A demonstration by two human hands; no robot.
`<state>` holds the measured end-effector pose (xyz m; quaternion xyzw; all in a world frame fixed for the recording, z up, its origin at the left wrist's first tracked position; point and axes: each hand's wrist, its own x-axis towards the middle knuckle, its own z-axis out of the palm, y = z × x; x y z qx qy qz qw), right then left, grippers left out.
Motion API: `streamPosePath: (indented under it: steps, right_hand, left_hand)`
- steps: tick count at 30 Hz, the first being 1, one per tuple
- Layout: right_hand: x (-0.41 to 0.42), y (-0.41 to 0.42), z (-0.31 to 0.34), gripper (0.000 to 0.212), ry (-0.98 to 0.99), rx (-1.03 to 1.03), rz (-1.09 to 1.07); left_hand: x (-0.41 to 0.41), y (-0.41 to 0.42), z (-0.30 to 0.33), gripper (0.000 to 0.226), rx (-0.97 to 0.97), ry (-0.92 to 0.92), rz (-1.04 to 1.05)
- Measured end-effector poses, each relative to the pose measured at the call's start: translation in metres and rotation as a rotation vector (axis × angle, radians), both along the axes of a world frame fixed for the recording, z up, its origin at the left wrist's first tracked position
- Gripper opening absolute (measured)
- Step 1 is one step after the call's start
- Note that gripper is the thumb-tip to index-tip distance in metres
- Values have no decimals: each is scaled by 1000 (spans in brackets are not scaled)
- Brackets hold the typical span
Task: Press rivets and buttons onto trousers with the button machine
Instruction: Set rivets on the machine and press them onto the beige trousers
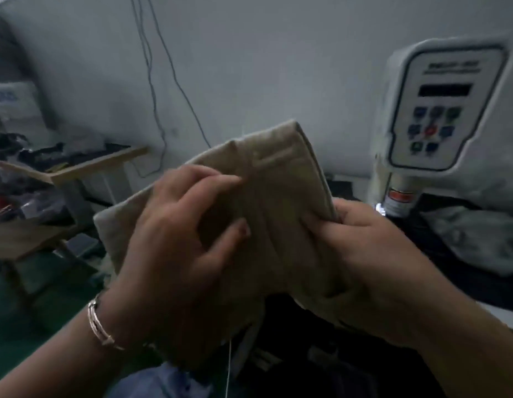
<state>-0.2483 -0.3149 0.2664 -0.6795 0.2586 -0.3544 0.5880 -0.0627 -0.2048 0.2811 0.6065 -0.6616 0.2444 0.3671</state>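
Bracelet (pixel 101 326) sits on our left wrist, nearest the camera. Our left hand (pixel 175 239) lies on the front face of the folded beige trousers (pixel 278 196), fingers (pixel 218 179) spread and slightly bent, tips pressing the cloth just below the belt loop (pixel 271 159); thumb rests lower on the same face. Our right hand (pixel 361 248) grips the trousers' right edge, fingers curled round the waistband fold with the cloth clamped between thumb and fingers. Trousers are held up in the air between both hands, waistband uppermost. Behind, to the right, stands the button machine (pixel 445 110) with its control panel facing us, apart from the trousers. Far left, a cluttered wooden table (pixel 100 168); cables (pixel 154 90) hang down the wall.
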Motion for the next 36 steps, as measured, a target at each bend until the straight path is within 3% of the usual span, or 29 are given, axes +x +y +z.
streamPosePath:
  steps: [2,3,5,7,9,10,15,17,20,25,28,31,36]
  right_hand:
    - [-20,-11,16,12,101,-28,66]
    - [-29,-14,23,15,126,-25,128]
    - [-43,-12,31,18,196,-22,204]
    - [-55,-7,33,15,312,-39,234]
    - [-68,-2,31,16,429,-58,256]
    - [-75,0,28,18,481,-66,258]
    - [-122,-3,0,30,548,56,333]
    - [-142,-4,-16,55,535,79,468]
    - [-156,-6,-57,72,512,147,443]
    - [-161,-22,-124,49,516,12,-1]
    - [-171,-47,-126,32,530,-129,-309]
    - [-187,-82,-115,24,474,-236,-608]
    - [-219,-156,-110,19,739,-433,-1015]
  left_hand:
    - [10,-12,-6,71,-102,0,77]
    - [14,-19,-8,86,-26,149,11]
    - [6,-36,-18,99,356,667,-328]
    - [-15,-49,-33,85,797,1059,-711]
    - [-37,-52,-54,65,1039,1315,-1068]
    - [-47,-50,-59,55,1097,1385,-1141]
    - [-70,-37,-65,56,961,1649,-846]
    - [-77,-35,-62,54,863,1665,-741]
    - [-86,-37,-58,22,725,1569,-634]
    - [-67,-60,-57,23,674,1287,-447]
    - [-49,-90,-56,14,653,1042,-313]
    - [-33,-130,-58,17,540,944,-221]
    - [-22,-198,-66,15,438,790,-174]
